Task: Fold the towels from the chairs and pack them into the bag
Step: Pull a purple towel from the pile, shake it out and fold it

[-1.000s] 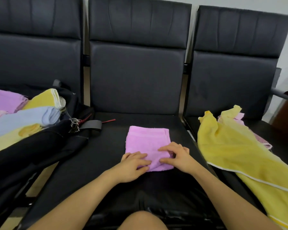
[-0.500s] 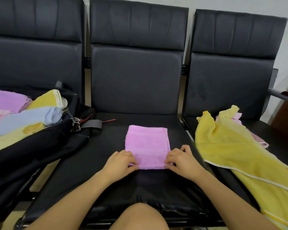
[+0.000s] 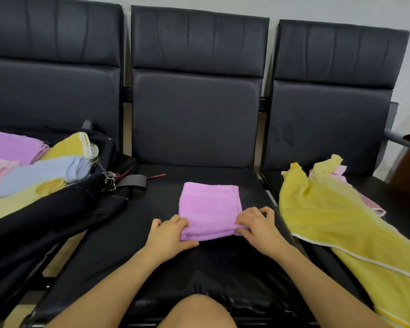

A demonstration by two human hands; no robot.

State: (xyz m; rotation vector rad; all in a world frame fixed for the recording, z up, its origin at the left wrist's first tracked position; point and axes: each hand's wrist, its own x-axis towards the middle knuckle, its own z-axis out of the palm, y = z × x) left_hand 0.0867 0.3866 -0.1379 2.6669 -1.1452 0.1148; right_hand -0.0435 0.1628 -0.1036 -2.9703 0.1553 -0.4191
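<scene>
We see the folded lilac terry towel [image 3: 210,205] at centre frame, lying on the middle black padded chair seat [image 3: 166,233]. Our left hand [image 3: 169,235] pinches its near-left corner, thumb underneath, fingers curled on top; our right hand [image 3: 258,227] grips the near-right corner likewise, and that near edge is raised off the seat. The open black fabric bag [image 3: 57,209] at left of frame holds rolled yellow, blue and pink towels. An unfolded yellow towel [image 3: 341,228] is draped at right of frame. Judgement: a last fold or a lift toward the bag is in hand. We should keep both corners level, layers pinched together, and carry low so the stack does not splay.
</scene>
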